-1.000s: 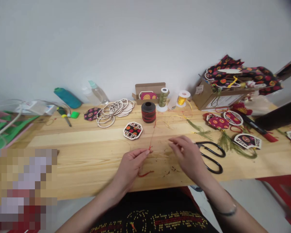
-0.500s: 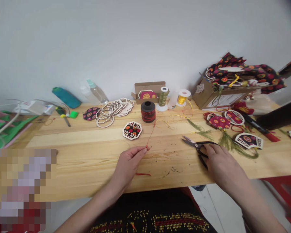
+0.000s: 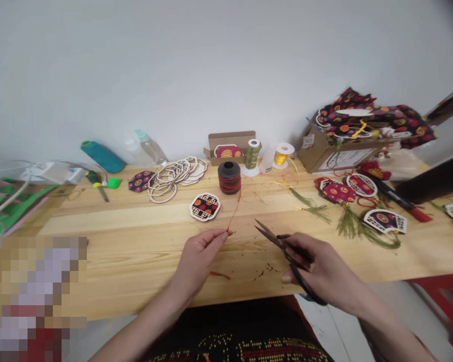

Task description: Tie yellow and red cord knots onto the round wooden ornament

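Note:
Between thumb and forefinger, my left hand (image 3: 202,259) pinches a red thread (image 3: 234,213), which runs up to a black spool wound with red thread (image 3: 229,182). A short red cord end (image 3: 221,275) lies below that hand on the table. My right hand (image 3: 317,266) is closed around the handles of black-handled scissors (image 3: 277,240). Their blades point up and left, slightly parted, to the right of the thread and apart from it. Just beyond my left hand lies an eight-sided ornament (image 3: 205,207) with a pale wooden frame and patterned fabric.
Thin wooden frames (image 3: 177,176) are heaped at the back left. A green thread spool (image 3: 252,156) and a yellow thread spool (image 3: 283,155) stand near the wall. Tasselled ornaments (image 3: 337,192) and a cardboard box (image 3: 324,153) occupy the right. A screwdriver (image 3: 96,183) lies left.
My right hand has lifted the scissors off the table's right side and brought them left, toward the thread. The left hand keeps its pinch in nearly the same place.

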{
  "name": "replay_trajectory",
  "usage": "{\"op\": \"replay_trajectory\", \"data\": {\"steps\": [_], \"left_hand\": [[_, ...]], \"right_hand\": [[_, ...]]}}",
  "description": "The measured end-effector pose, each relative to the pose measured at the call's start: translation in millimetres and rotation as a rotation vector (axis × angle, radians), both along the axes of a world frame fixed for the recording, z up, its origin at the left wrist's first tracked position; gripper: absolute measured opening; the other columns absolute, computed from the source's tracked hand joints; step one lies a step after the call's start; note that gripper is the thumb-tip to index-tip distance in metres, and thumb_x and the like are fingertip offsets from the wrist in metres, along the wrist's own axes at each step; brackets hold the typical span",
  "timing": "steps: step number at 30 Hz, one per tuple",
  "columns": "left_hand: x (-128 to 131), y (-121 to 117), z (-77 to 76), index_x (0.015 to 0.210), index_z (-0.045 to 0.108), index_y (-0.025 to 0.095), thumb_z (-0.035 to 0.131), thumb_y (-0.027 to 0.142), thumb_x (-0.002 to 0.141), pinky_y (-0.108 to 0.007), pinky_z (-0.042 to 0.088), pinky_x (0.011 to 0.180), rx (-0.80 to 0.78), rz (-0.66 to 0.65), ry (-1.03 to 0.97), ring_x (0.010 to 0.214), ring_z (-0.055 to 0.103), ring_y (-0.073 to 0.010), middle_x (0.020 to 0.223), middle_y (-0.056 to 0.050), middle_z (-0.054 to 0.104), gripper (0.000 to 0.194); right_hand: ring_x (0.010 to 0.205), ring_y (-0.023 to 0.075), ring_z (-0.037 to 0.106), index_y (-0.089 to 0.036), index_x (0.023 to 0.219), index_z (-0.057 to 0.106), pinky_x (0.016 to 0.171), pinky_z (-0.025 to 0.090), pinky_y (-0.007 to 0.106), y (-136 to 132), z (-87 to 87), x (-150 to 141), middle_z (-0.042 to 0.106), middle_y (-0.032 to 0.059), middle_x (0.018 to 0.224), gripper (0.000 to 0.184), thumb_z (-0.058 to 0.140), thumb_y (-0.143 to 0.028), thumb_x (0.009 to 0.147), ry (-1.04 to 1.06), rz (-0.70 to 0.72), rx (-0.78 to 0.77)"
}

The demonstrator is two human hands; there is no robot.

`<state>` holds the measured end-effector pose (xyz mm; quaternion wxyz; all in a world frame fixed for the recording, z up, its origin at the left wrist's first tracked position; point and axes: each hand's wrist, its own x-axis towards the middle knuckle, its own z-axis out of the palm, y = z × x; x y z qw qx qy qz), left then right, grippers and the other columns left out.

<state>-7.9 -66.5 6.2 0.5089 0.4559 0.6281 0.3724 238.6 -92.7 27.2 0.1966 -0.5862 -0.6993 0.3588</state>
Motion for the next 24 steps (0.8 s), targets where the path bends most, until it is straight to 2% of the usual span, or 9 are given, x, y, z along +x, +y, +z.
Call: {"op": "replay_trajectory", "data": {"steps": [4, 7, 10, 13, 19, 24], "left_hand": [[-1.2, -2.2, 4.5, 0.086, 0.076, 0.023, 0.065, 0.032, 0.075, -0.030, 0.048, 0.086, 0.004, -0.006, 0.007, 0.092, 0.067, -0.0193, 0.097, -0.004, 0.075, 0.017], [-3.0, -4.3, 8.3, 0.086, 0.076, 0.024, 0.065, 0.031, 0.076, -0.029, 0.048, 0.085, 0.012, -0.015, 0.014, 0.091, 0.067, -0.0189, 0.097, -0.003, 0.075, 0.017], [-2.8, -5.8, 10.6, 0.086, 0.077, 0.025, 0.064, 0.030, 0.077, -0.029, 0.048, 0.085, 0.036, -0.050, 0.031, 0.090, 0.067, -0.0186, 0.095, -0.003, 0.076, 0.016], [-0.7, -6.7, 10.6, 0.088, 0.076, 0.025, 0.064, 0.030, 0.078, -0.029, 0.049, 0.085, 0.052, -0.093, 0.033, 0.091, 0.067, -0.0188, 0.097, -0.004, 0.075, 0.017], [0.9, -7.0, 9.6, 0.091, 0.076, 0.024, 0.063, 0.030, 0.079, -0.029, 0.049, 0.085, 0.058, -0.123, 0.052, 0.091, 0.067, -0.0187, 0.099, -0.004, 0.075, 0.019], [-2.2, -7.4, 8.9, 0.094, 0.075, 0.022, 0.062, 0.032, 0.080, -0.029, 0.048, 0.086, 0.058, -0.138, 0.063, 0.093, 0.066, -0.0188, 0.100, -0.004, 0.075, 0.022]], "right_hand": [[0.059, 0.0103, 0.040, -0.017, 0.074, 0.056, 0.051, 0.031, 0.023, 12.4, 10.8, -19.5, 0.050, -0.0014, 0.066, 0.028, 0.063, -0.044, 0.077, 0.155, 0.214, -0.141], [0.053, 0.0081, 0.033, -0.016, 0.064, 0.054, 0.046, 0.024, 0.022, 20.0, 12.2, -23.7, 0.043, -0.0031, 0.058, 0.038, 0.056, -0.049, 0.082, 0.217, 0.312, -0.236], [0.047, 0.0067, 0.030, -0.017, 0.062, 0.056, 0.042, 0.022, 0.022, 22.6, 10.7, -26.7, 0.041, -0.0039, 0.053, 0.045, 0.054, -0.056, 0.082, 0.303, 0.311, -0.280], [0.044, 0.0065, 0.033, -0.017, 0.064, 0.058, 0.041, 0.024, 0.022, 23.5, 9.0, -30.7, 0.043, -0.0035, 0.051, 0.049, 0.051, -0.062, 0.081, 0.375, 0.292, -0.310], [0.043, 0.0071, 0.038, -0.015, 0.069, 0.059, 0.040, 0.029, 0.021, 30.7, 3.9, -34.7, 0.045, -0.0023, 0.052, 0.057, 0.040, -0.067, 0.084, 0.280, 0.377, -0.367], [0.044, 0.0065, 0.037, -0.014, 0.069, 0.058, 0.039, 0.027, 0.020, 33.7, -3.3, -34.8, 0.043, -0.0033, 0.051, 0.054, 0.042, -0.063, 0.085, 0.298, 0.403, -0.374]]}}
